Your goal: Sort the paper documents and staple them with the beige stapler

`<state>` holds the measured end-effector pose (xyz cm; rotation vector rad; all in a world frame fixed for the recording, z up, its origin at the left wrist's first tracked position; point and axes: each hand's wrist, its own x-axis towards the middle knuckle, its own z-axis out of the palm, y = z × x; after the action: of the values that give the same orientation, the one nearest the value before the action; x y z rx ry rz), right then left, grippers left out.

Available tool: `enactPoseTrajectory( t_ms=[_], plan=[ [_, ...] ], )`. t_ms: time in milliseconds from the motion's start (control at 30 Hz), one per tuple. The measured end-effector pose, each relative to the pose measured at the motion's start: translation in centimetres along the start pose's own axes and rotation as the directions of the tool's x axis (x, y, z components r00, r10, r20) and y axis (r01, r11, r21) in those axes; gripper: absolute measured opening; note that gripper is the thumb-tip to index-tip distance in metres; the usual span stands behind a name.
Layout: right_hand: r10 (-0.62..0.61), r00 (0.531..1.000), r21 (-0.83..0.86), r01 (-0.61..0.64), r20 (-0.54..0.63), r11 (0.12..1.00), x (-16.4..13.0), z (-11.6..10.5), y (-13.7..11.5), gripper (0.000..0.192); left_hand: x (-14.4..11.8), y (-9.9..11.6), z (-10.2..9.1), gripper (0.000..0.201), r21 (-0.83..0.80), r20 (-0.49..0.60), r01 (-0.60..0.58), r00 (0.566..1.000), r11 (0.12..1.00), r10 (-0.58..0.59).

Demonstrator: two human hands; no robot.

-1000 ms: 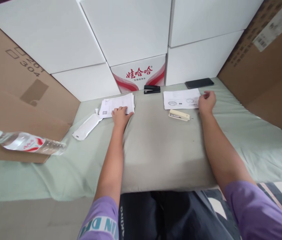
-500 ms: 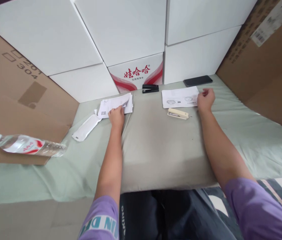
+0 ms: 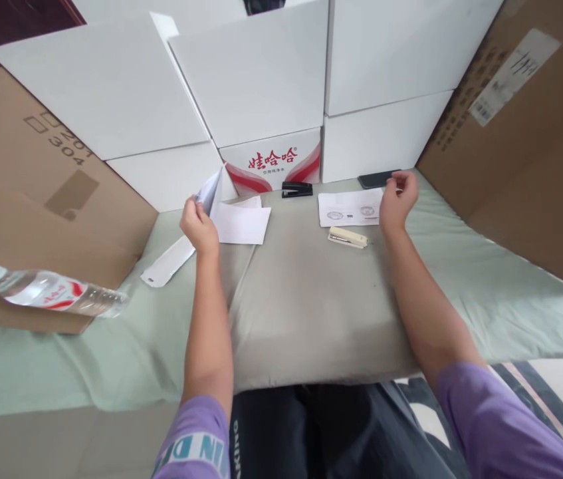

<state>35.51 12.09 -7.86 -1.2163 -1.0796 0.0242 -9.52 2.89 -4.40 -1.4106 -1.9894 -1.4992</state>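
Lifting a sheet point(image 3: 213, 191) off the papers point(image 3: 241, 223) in a left hand point(image 3: 198, 227) pinch; right hand point(image 3: 397, 198) loosely curled, empty, beside a form point(image 3: 349, 207).

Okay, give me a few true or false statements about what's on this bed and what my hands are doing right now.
1. The left hand holds a sheet of paper lifted off the stack of papers. True.
2. The cream stapler lies on the stamped document. False: it lies just in front of it, on the grey cushion.
3. The water bottle stands upright. False: it lies on its side.
4. The black stapler sits by the red-and-white carton. True.
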Motion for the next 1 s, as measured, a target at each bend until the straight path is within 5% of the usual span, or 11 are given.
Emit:
enactPoseTrajectory(
  t_ms=[300,467,533,567,633,733,833,1000],
  plan=[
    [-0.017,0.974,-0.04,0.027,0.226,0.999,-2.1,1.1,-5.8,0.03,-1.8,0.1,1.8,0.037,0.131,0.357,0.013,0.932,0.991,-0.059],
    [-0.071,0.892,0.118,0.02,0.446,0.993,-6.8,2.7,-9.2,0.024,-2.4,-0.6,2.3,0.041,-0.031,0.739,-0.081,0.67,0.996,0.078],
    [-0.137,0.779,0.164,0.044,0.612,0.986,-9.9,3.3,-10.1,0.022,-2.6,-0.8,2.4,0.045,-0.083,0.808,-0.053,0.581,0.995,0.099],
    [-0.177,0.685,0.169,0.079,0.707,0.982,-11.6,3.5,-10.4,0.021,-2.6,-0.8,2.4,0.049,-0.085,0.826,-0.04,0.556,0.996,0.093],
    [-0.232,0.499,0.17,0.167,0.835,0.971,-14.8,3.8,-10.7,0.02,-2.5,-1.1,2.2,0.055,0.0,0.822,-0.043,0.57,0.999,0.025],
    [-0.319,0.3,0.199,0.369,0.899,0.908,-17.7,3.9,-10.7,0.021,-2.2,-1.9,1.5,0.069,0.375,0.656,0.006,0.704,0.927,-0.27],
    [-0.314,0.265,0.188,0.41,0.912,0.892,-18.1,4.0,-10.3,0.02,-1.9,-2.7,0.7,0.087,0.604,0.449,0.15,0.747,0.783,-0.49],
    [-0.301,0.281,0.194,0.352,0.911,0.916,-17.3,4.3,-9.8,0.02,-1.5,-3.1,0.5,0.093,0.593,0.34,0.291,0.755,0.751,-0.561]
  ],
)
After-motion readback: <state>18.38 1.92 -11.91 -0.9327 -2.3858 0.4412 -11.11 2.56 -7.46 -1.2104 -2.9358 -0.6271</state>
